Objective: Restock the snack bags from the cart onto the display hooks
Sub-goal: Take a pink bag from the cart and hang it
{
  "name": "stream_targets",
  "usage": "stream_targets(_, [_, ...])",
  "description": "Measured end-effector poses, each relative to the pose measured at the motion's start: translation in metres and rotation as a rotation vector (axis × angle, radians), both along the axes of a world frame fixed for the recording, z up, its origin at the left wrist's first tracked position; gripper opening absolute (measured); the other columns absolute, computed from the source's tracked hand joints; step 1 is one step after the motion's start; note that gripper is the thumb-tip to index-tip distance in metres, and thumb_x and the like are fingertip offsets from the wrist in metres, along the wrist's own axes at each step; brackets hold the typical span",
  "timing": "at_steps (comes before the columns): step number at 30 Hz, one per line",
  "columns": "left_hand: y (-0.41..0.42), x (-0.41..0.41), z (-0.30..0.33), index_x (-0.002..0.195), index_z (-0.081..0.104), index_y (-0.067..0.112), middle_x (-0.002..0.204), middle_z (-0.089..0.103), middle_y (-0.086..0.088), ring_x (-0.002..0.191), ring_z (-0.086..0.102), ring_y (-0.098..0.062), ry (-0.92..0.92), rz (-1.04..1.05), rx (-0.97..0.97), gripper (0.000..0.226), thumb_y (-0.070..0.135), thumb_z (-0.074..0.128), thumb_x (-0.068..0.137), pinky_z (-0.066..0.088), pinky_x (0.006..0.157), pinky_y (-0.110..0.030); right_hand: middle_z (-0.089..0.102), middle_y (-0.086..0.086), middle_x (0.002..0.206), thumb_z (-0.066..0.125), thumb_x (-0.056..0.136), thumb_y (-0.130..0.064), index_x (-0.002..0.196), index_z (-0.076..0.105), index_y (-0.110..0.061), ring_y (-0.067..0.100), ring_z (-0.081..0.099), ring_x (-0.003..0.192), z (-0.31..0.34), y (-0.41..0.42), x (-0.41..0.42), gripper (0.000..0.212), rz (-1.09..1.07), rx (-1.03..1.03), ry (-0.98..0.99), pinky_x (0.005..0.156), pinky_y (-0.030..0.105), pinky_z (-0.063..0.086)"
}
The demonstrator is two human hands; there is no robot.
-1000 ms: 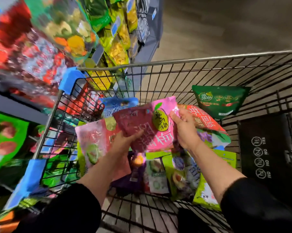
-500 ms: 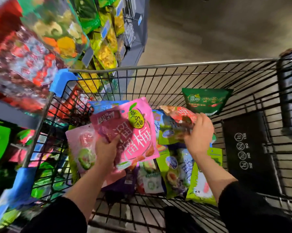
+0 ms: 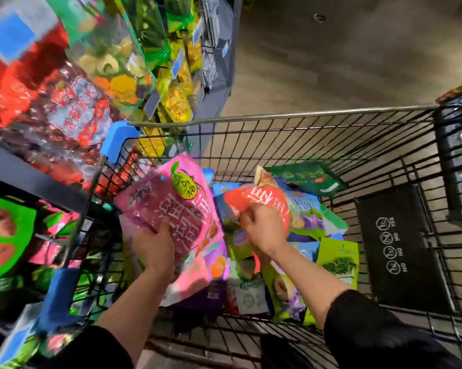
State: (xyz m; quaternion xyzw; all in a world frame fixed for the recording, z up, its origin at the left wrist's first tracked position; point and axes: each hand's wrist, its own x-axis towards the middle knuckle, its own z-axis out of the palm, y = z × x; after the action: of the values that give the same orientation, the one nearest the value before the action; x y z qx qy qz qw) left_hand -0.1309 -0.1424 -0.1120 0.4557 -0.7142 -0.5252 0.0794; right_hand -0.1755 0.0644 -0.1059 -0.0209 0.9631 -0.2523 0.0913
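Head view: right hand now gripping red bag, left hand still clutching pink bag; both heading for hooks.

- The cart fills the frame's centre and right, snack bags heaped inside.
- Display bags hang at upper left, beside the cart.
- A folded flap lies right of the heap.

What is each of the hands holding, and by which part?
Left hand grips the pink bag by its lower edge. Right hand grips the red bag at its lower part.
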Motion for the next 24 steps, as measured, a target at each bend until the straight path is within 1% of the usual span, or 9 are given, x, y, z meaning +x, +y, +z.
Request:
stream_targets(3, [-0.020,0.004,0.010,0.101,0.065,-0.012,0.092,0.065,-0.034,0.088,0.064,-0.045,-0.031,0.078,-0.074,0.046,0.031,0.070,0.084,0.048,0.078,-0.048,0.057,0.013,0.060,0.056,0.088,-0.012,0.060,0.048,-0.015,0.032,0.051,0.062,0.013,-0.052,-0.009,0.029,0.015,-0.228,-0.069,0.058,0.032,0.023])
stream_targets(5, [-0.028,0.009,0.014,0.099,0.066,-0.011,0.094,0.066,-0.033,0.089,0.063,-0.045,-0.059,0.104,-0.073,0.043,0.029,0.071,0.084,0.049,0.079,-0.046,0.049,-0.002,0.055,0.051,0.097,-0.020,0.058,0.044,-0.022,0.020,0.044,0.055,0.017,-0.077,-0.013,0.040,0.054,-0.423,-0.224,0.055,0.031,0.027])
stream_targets(8, [-0.044,0.019,0.008,0.097,0.066,-0.005,0.098,0.067,-0.026,0.094,0.064,-0.041,-0.091,0.186,-0.035,0.043,0.035,0.070,0.081,0.051,0.085,-0.045,0.051,-0.001,0.066,0.048,0.098,-0.020,0.070,0.050,-0.025,0.019,0.046,0.066,-0.009,-0.092,-0.021,0.029,0.240,-0.342,-0.406,0.060,0.027,0.042])
stream_targets(10, [-0.048,0.023,0.006,0.101,0.064,-0.006,0.102,0.066,-0.023,0.098,0.062,-0.038,-0.114,0.214,-0.009,0.036,0.026,0.069,0.086,0.048,0.086,-0.042,0.058,0.009,0.080,0.056,0.080,-0.011,0.087,0.058,-0.015,0.028,0.055,0.077,-0.039,-0.094,-0.030,0.009,0.305,-0.202,-0.396,0.073,0.039,0.049])
stream_targets(11, [-0.049,0.023,0.004,0.102,0.063,-0.007,0.103,0.065,-0.023,0.099,0.061,-0.036,-0.118,0.216,-0.008,0.033,0.022,0.068,0.087,0.048,0.086,-0.042,0.060,0.013,0.094,0.057,0.073,-0.008,0.102,0.059,-0.011,0.032,0.057,0.089,-0.051,-0.095,-0.037,0.030,0.313,-0.148,-0.386,0.083,0.042,0.049])
stream_targets(13, [-0.049,0.021,-0.002,0.101,0.063,-0.006,0.103,0.064,-0.023,0.100,0.061,-0.037,-0.124,0.220,0.000,0.030,0.021,0.067,0.088,0.048,0.088,-0.045,0.051,0.016,0.123,0.062,0.074,-0.004,0.131,0.048,-0.008,0.032,0.050,0.116,-0.054,-0.099,-0.049,0.059,0.367,-0.098,-0.347,0.099,0.032,0.039])
stream_targets(16, [-0.048,0.017,-0.010,0.100,0.063,0.000,0.097,0.063,-0.018,0.095,0.060,-0.033,-0.154,0.234,0.016,0.024,0.022,0.065,0.090,0.048,0.083,-0.041,0.025,0.015,0.153,0.071,0.079,-0.006,0.150,0.021,-0.009,0.031,0.030,0.139,-0.054,-0.106,-0.075,0.087,0.461,-0.055,-0.370,0.111,0.030,0.026])
stream_targets(19, [-0.049,0.016,-0.018,0.098,0.062,0.004,0.091,0.060,-0.009,0.086,0.057,-0.027,-0.186,0.250,0.030,0.018,0.021,0.063,0.092,0.041,0.073,-0.032,0.016,0.009,0.159,0.081,0.074,-0.029,0.153,0.013,-0.013,0.031,0.022,0.143,-0.067,-0.107,-0.106,0.106,0.625,0.123,-0.325,0.116,0.042,0.025])
stream_targets(24, [-0.050,0.015,-0.030,0.101,0.065,0.003,0.097,0.067,-0.015,0.090,0.064,-0.033,-0.211,0.235,0.006,0.023,0.023,0.066,0.089,0.050,0.077,-0.040,0.008,0.007,0.162,0.083,0.062,-0.055,0.154,0.009,-0.023,0.024,0.006,0.149,-0.089,-0.107,-0.135,0.122,0.847,0.199,-0.489,0.120,0.050,0.005])
